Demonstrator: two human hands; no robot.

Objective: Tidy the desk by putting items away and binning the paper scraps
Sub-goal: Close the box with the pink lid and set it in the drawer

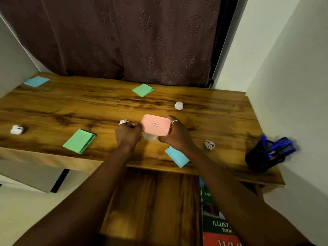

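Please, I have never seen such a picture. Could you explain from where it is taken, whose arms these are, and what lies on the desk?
No machine here: a person wears a camera on the head, so this one picture looks forward and down along their own arms. Both hands hold a small plastic box with a pink lid: the left hand curls at its left edge, the right hand grips its right side. On the wooden desk lie four crumpled paper balls, two green folded papers, two blue folded papers and, at the right, a black pen holder with blue pens. Books show below the desk's front edge.
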